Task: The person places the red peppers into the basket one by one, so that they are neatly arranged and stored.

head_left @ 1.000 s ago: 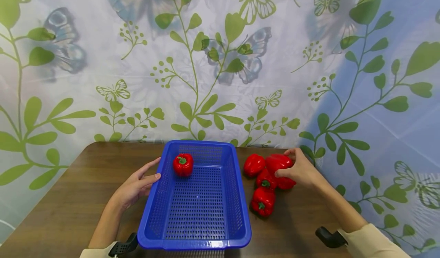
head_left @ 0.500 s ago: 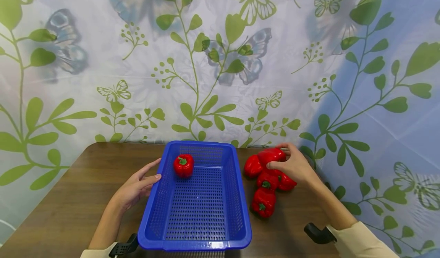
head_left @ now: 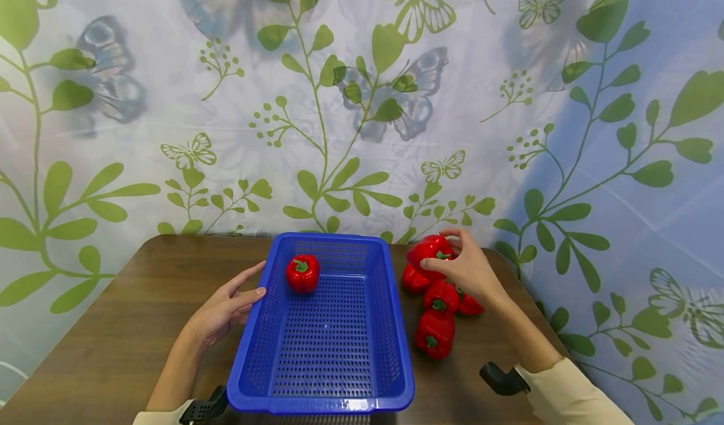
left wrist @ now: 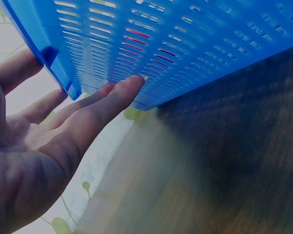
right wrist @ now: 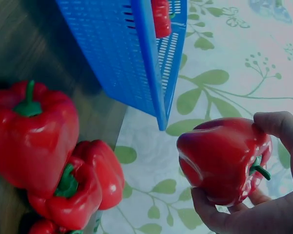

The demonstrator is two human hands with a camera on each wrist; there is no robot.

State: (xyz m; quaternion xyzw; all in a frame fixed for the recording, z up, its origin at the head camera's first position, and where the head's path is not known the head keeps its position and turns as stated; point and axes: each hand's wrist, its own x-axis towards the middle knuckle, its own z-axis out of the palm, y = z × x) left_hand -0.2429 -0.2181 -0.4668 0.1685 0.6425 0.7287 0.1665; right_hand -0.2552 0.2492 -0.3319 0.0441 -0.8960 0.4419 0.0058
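In my right hand [head_left: 469, 266] is a red bell pepper [right wrist: 224, 158], gripped between thumb and fingers and raised clear of the table, its green stem toward the palm. Below it and nearer to me lie several other red bell peppers [head_left: 434, 334], bunched to the right of the blue basket [head_left: 400, 349]. One red bell pepper [head_left: 302, 273] stands inside the basket, at its far left corner. My left hand [head_left: 220, 312] rests against the basket's left side; in the left wrist view its fingers [left wrist: 100, 108] are extended along the rim and slotted outer wall.
The brown wooden table [head_left: 130, 305] carries the basket and peppers. Behind it hangs a white cloth [head_left: 362, 129] printed with green leaves and butterflies, bluish at the right.
My right hand has lifted one bell pepper off the pile and carried it leftward, toward the basket. The left hand and the basket have stayed in place.
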